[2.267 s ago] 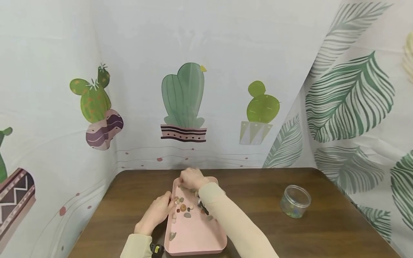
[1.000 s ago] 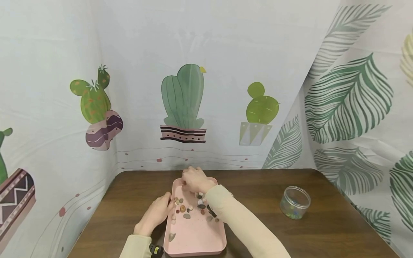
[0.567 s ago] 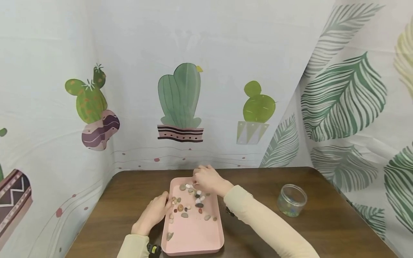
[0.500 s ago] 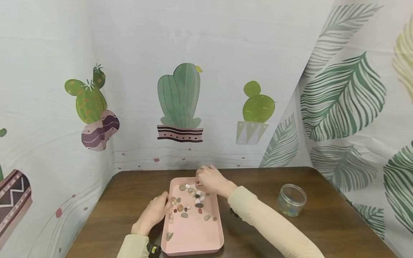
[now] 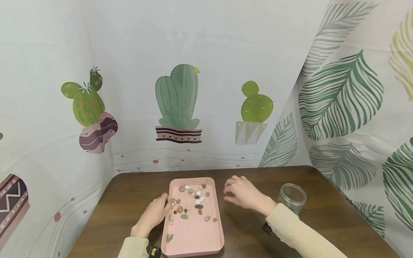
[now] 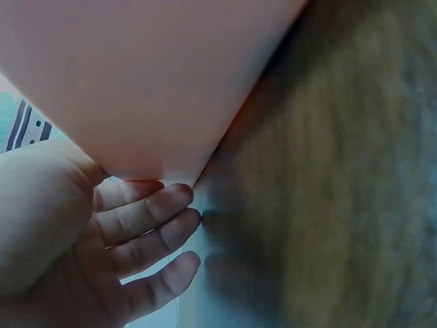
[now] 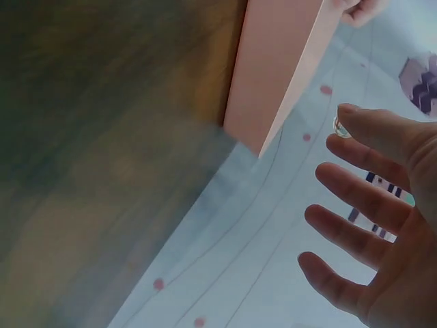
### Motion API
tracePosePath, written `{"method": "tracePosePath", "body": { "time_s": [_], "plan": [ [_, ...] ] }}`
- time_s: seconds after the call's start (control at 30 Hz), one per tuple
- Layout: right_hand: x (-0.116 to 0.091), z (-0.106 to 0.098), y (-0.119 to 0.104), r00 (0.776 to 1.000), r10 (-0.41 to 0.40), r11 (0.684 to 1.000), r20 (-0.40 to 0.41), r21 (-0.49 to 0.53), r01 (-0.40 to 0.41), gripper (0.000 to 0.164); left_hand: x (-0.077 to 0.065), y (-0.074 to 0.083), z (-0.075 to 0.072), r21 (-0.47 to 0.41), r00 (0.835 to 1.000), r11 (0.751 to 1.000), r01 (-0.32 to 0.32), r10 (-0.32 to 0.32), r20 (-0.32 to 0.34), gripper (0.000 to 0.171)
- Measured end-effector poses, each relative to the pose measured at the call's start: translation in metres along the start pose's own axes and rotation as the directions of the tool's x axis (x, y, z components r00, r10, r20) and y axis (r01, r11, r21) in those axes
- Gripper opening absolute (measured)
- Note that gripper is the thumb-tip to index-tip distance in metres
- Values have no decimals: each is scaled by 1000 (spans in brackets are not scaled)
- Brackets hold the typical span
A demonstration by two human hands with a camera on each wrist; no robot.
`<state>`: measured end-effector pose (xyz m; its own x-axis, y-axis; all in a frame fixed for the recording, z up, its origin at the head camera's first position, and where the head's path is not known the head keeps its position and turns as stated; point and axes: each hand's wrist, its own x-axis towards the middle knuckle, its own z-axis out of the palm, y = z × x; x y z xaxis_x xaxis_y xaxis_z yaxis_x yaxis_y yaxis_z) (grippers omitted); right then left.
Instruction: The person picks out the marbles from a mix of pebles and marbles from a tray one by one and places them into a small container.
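My left hand [image 5: 154, 214] grips the left wall of a pink tray [image 5: 193, 238]; in the left wrist view its thumb goes over the rim while the fingers [image 6: 157, 239] lie along the outside. Scattered in the tray are several pebbles: white, grey, tan, a reddish one [image 5: 200, 212] and a round brownish one [image 5: 180, 209]. To the right of the tray, above the table, is my right hand [image 5: 243, 193]. Between its thumb and index fingertip it pinches a small clear glass marble [image 7: 339, 128], seen in the right wrist view; the other fingers are spread apart.
A clear round plastic jar [image 5: 292, 195] without a lid, with green and blue bits inside, stands at the right, partly behind the right forearm. The dark wooden table [image 5: 251, 233] ends at a cloth backdrop [image 5: 219, 107] printed with cacti and leaves.
My right hand has moved from over the tray's far end out to its right, towards the jar, uncovering the pebbles there. The left hand stays on the tray's left wall.
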<state>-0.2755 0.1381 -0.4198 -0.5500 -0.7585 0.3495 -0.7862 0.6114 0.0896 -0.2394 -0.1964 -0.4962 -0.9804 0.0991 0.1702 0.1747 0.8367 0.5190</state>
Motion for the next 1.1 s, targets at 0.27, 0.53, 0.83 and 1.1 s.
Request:
{"method": "tracePosePath", "body": {
  "time_s": [0.27, 0.53, 0.83, 1.1],
  "plan": [
    [-39, -10, 22, 996, 65, 998, -65, 25, -64, 12, 1, -2, 1, -3, 1000, 1000, 14, -14, -11, 10],
    [-77, -24, 39, 972, 148, 988, -184, 62, -139, 15, 1, -4, 2, 5, 1000, 1000, 20, -20, 3, 9],
    [-113, -39, 61, 919, 307, 951, -246, 96, -292, 15, 4, -1, 0, -6, 1000, 1000, 20, -20, -2, 11],
    [-136, -45, 79, 888, 401, 916, -225, 84, -393, 13, 1, -4, 1, -6, 1000, 1000, 20, -20, 0, 11]
  ]
}}
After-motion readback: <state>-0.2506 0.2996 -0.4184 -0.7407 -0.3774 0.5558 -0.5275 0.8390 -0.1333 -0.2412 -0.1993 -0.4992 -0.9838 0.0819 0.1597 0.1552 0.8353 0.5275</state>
